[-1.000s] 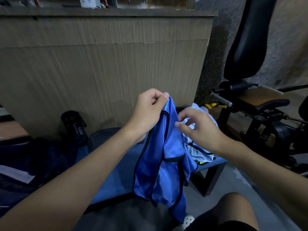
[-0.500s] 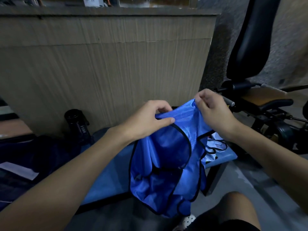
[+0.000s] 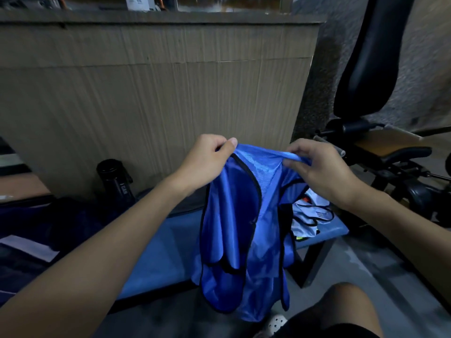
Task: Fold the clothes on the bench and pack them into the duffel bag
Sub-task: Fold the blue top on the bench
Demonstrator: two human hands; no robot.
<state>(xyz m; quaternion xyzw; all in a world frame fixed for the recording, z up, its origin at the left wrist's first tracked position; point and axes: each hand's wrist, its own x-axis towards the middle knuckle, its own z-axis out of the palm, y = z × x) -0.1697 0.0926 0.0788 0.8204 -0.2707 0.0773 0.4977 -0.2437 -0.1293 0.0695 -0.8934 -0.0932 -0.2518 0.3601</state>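
Left hand (image 3: 205, 164): thumb and fingertips clamped together on one top corner of the blue vest (image 3: 231, 215)
Right hand (image 3: 322, 174): fingers curled round the other corner, which is bunched into a rope
Vest: in the air in front of the bench (image 3: 158, 252), stretched between both hands, its lower part hanging past the seat edge towards the floor
Slip risk: the cloth looks thin and slick, so I'd say a light pinch could let a corner slide out
Twist risk: the layers hang doubled and uneven; laid down like this, the fold would likely come out crooked
Floor risk: lowered carelessly, the hem may drag on the ground
Pile (image 3: 310, 220): other clothes at the bench's right end, just behind the vest; a swing could sweep them off
Duffel bag (image 3: 73, 223): dark, at the left; the black bottle (image 3: 114, 181) stands just behind it and could be knocked on the way over
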